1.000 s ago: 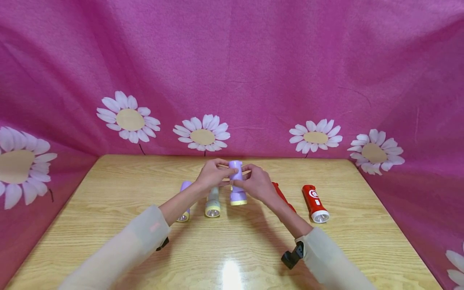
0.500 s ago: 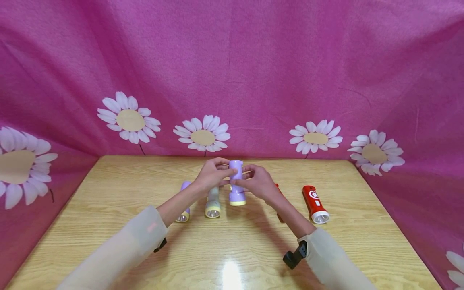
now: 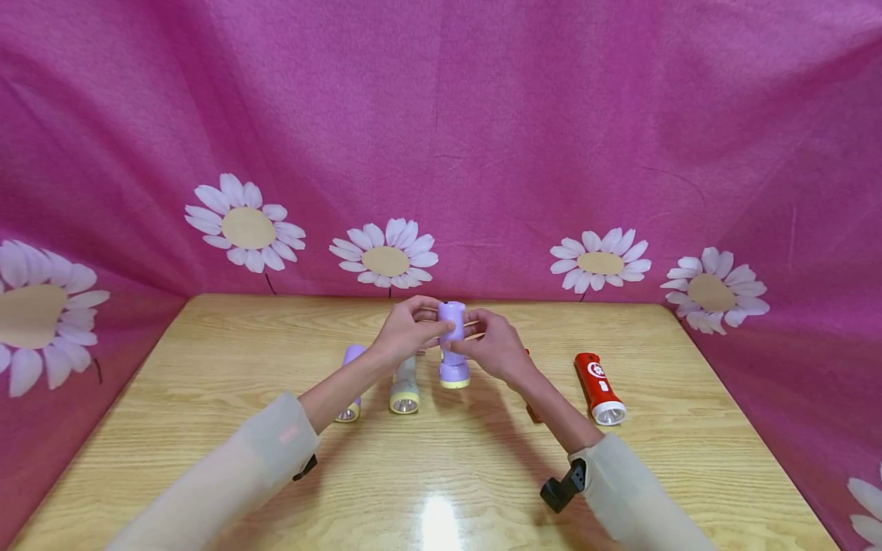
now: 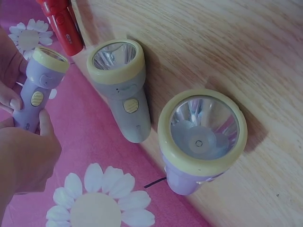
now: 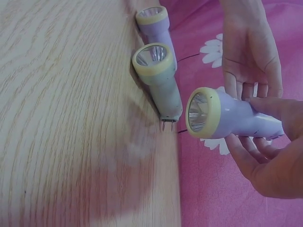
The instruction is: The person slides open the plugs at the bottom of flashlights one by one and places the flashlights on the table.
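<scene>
Between my hands is a purple flashlight (image 3: 453, 373) with a cream lens ring, held lens end down over the back of the table. My left hand (image 3: 405, 334) grips it from the left, thumb across the upper body. From the right, my right hand (image 3: 494, 348) pinches its middle, thumb in front. A cream switch shows on its side in the left wrist view, where the purple body (image 4: 34, 104) sits between the fingers. Close by on the table lies a grey-green flashlight (image 3: 406, 379); the right wrist view shows two metal prongs (image 5: 167, 126) at its tail.
Another purple flashlight (image 3: 350, 409) lies at the left, partly behind my left forearm. To the right is a red flashlight (image 3: 598, 384) with a white lens ring. My right forearm mostly covers a second red item (image 3: 534, 415). A pink daisy cloth (image 3: 496, 153) hangs behind the wooden table (image 3: 386, 474).
The held flashlight has shifted slightly right and tilted a little, with a dark spot now showing at its tail end. My right forearm now covers more of the nearer red item.
</scene>
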Demonstrator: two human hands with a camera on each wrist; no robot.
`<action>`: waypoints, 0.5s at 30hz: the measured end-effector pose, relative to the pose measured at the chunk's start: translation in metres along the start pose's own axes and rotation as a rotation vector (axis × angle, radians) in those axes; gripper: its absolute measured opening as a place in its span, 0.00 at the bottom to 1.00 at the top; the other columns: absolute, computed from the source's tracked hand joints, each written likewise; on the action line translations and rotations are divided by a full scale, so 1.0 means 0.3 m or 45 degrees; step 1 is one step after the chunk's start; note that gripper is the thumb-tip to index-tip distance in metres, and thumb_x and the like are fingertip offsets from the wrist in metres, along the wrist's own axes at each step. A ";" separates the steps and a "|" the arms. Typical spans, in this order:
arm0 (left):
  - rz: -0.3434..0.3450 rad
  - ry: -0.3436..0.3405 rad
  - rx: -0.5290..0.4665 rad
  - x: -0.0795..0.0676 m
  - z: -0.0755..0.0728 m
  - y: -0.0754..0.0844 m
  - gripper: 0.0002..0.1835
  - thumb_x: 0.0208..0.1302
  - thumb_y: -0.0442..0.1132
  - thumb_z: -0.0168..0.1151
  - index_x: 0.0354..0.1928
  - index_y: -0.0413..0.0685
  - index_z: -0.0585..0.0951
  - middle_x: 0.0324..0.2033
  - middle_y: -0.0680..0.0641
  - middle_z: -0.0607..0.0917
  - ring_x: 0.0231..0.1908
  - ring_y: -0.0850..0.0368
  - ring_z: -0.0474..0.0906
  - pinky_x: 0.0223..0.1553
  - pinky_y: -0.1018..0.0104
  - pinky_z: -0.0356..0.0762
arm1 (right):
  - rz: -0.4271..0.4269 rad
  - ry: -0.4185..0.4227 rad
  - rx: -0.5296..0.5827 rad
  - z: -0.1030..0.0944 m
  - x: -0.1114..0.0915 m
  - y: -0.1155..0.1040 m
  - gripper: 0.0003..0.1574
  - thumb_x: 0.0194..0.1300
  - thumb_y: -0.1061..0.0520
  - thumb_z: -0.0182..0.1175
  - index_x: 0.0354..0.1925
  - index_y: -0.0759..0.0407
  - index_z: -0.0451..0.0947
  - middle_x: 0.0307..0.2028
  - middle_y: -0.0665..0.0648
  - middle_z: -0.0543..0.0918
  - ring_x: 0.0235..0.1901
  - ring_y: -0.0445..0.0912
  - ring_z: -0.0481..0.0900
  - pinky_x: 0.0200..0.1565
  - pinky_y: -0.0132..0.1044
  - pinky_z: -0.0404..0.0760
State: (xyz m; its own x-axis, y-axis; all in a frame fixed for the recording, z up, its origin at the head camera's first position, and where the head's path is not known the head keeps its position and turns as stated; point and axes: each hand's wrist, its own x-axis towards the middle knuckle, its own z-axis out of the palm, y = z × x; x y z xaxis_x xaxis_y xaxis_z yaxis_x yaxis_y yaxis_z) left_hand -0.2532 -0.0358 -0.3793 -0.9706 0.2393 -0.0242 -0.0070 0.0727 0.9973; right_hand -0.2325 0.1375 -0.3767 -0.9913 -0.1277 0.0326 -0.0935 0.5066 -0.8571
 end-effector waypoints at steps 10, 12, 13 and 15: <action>-0.023 0.020 -0.154 -0.002 0.015 0.004 0.15 0.69 0.36 0.62 0.53 0.38 0.76 0.47 0.39 0.82 0.46 0.47 0.81 0.46 0.57 0.84 | -0.040 -0.013 -0.003 -0.003 -0.002 0.012 0.27 0.57 0.59 0.71 0.53 0.67 0.76 0.43 0.61 0.85 0.44 0.55 0.84 0.43 0.44 0.85; -0.038 0.029 -0.217 0.001 0.017 0.006 0.12 0.72 0.38 0.58 0.51 0.37 0.76 0.46 0.39 0.82 0.47 0.45 0.80 0.49 0.51 0.83 | -0.053 -0.017 -0.009 -0.004 -0.003 0.013 0.27 0.57 0.60 0.71 0.53 0.68 0.76 0.43 0.62 0.84 0.43 0.55 0.84 0.43 0.45 0.85; -0.046 0.036 -0.239 0.003 0.018 0.007 0.12 0.73 0.39 0.56 0.50 0.37 0.77 0.45 0.40 0.82 0.46 0.45 0.80 0.50 0.51 0.83 | -0.059 -0.019 -0.014 -0.003 -0.003 0.013 0.28 0.57 0.60 0.71 0.53 0.68 0.76 0.43 0.62 0.84 0.43 0.55 0.84 0.43 0.45 0.85; -0.069 0.053 -0.258 0.006 0.018 0.009 0.11 0.74 0.41 0.55 0.47 0.39 0.77 0.42 0.42 0.82 0.43 0.47 0.80 0.48 0.51 0.83 | -0.070 -0.018 -0.021 -0.003 -0.004 0.014 0.28 0.56 0.60 0.71 0.54 0.68 0.75 0.43 0.62 0.84 0.42 0.55 0.84 0.43 0.45 0.85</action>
State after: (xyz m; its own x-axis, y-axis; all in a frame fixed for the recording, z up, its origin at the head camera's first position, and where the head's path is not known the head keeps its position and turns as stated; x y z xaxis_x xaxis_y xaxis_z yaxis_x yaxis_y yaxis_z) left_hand -0.2537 -0.0298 -0.3771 -0.9766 0.1999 -0.0796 -0.1036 -0.1127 0.9882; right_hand -0.2318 0.1406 -0.3800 -0.9832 -0.1674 0.0722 -0.1493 0.5124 -0.8457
